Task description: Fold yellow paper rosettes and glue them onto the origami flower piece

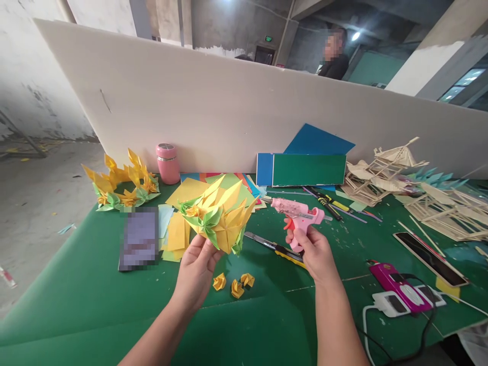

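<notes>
My left hand (pixel 196 267) grips a yellow and green folded paper flower (pixel 219 216) from below and holds it up over the green table (pixel 95 305). My right hand (pixel 314 251) is wrapped round the handle of a pink glue gun (pixel 299 213), whose nozzle points left toward the flower. Three small yellow paper buds (pixel 234 283) lie on the table between my hands. A utility knife (pixel 274 246) with a yellow and black handle lies just behind the right hand.
More yellow paper flowers (pixel 122 185), a pink cup (pixel 168 162) and loose coloured paper sheets (pixel 305 165) sit by a white board. Stick models (pixel 385 173) fill the right. A power strip and pink device (pixel 400 292) lie near right. A person stands behind the board.
</notes>
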`<control>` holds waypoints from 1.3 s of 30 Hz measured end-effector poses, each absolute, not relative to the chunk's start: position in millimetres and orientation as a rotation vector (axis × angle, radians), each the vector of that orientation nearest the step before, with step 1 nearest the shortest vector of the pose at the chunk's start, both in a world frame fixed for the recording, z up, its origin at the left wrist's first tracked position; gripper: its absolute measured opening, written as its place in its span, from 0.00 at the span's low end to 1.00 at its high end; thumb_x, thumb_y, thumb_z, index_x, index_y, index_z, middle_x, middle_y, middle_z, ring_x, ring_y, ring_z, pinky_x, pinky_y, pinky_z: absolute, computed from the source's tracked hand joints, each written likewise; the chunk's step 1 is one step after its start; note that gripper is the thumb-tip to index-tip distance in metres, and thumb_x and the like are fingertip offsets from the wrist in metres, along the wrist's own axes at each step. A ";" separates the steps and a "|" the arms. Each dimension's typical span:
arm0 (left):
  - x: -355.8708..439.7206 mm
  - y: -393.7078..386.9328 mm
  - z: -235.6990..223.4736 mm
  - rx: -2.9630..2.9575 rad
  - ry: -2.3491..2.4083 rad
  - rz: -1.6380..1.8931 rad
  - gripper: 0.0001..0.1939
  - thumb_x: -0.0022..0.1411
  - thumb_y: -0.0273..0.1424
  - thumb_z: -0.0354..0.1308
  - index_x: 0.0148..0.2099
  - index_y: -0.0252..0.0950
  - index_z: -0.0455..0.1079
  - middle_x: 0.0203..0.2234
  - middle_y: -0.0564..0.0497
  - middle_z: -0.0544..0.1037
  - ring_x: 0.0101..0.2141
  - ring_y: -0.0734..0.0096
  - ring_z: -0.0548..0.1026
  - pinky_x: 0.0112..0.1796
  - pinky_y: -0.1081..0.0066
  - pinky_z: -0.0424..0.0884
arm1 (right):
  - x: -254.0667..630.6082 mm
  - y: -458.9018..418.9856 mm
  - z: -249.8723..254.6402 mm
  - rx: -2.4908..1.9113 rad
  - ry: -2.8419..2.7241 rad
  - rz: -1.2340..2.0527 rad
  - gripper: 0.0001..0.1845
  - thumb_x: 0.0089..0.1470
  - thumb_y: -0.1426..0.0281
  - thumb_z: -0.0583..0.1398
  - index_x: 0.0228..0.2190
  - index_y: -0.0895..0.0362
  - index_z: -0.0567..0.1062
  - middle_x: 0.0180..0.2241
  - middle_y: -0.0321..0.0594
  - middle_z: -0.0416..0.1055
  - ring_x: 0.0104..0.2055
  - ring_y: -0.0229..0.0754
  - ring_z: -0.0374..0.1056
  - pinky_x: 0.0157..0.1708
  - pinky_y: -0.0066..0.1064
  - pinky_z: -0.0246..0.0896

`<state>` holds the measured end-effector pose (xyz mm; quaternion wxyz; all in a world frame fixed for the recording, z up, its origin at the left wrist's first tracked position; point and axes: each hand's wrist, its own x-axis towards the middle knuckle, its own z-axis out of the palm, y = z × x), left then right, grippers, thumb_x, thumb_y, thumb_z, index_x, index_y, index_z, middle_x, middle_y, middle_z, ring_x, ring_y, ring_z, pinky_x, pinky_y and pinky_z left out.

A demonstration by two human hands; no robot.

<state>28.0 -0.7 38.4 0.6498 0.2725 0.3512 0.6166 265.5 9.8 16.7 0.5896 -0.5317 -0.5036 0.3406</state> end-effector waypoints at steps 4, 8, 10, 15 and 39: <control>29.8 -2.9 36.0 0.586 0.819 1.404 0.21 0.46 0.40 0.69 0.44 0.41 0.74 0.42 0.48 0.80 0.42 0.62 0.78 0.42 0.66 0.75 | 250.0 3.2 23.3 -0.964 -1.354 0.937 0.20 0.52 0.52 0.59 0.31 0.57 0.75 0.27 0.42 0.74 0.27 0.41 0.71 0.27 0.32 0.68; 29.8 -3.7 35.7 0.613 0.855 1.397 0.24 0.44 0.37 0.71 0.45 0.41 0.73 0.38 0.49 0.81 0.41 0.62 0.78 0.42 0.67 0.74 | 240.6 0.9 26.2 -0.967 -1.516 0.945 0.19 0.52 0.53 0.60 0.24 0.57 0.73 0.22 0.39 0.71 0.23 0.38 0.67 0.24 0.30 0.65; 30.0 -3.7 35.9 0.633 0.868 1.404 0.26 0.42 0.37 0.71 0.46 0.41 0.72 0.38 0.49 0.81 0.41 0.62 0.78 0.42 0.66 0.74 | 238.1 0.9 27.7 -0.997 -1.560 0.901 0.23 0.52 0.51 0.59 0.21 0.57 0.70 0.19 0.37 0.67 0.21 0.37 0.63 0.22 0.29 0.62; 30.5 -3.6 34.9 0.694 0.898 1.384 0.24 0.44 0.38 0.70 0.44 0.39 0.73 0.39 0.47 0.81 0.40 0.61 0.78 0.41 0.66 0.74 | 234.1 0.1 34.3 -1.006 -1.671 0.899 0.30 0.47 0.43 0.57 0.15 0.56 0.64 0.15 0.33 0.58 0.18 0.35 0.54 0.18 0.28 0.54; 29.5 -8.9 45.6 0.820 1.066 1.369 0.17 0.48 0.39 0.67 0.40 0.36 0.76 0.31 0.49 0.82 0.31 0.65 0.78 0.33 0.70 0.75 | 234.5 3.9 18.9 -1.151 -1.691 0.673 0.32 0.49 0.40 0.52 0.21 0.55 0.74 0.16 0.40 0.68 0.24 0.46 0.68 0.24 0.34 0.64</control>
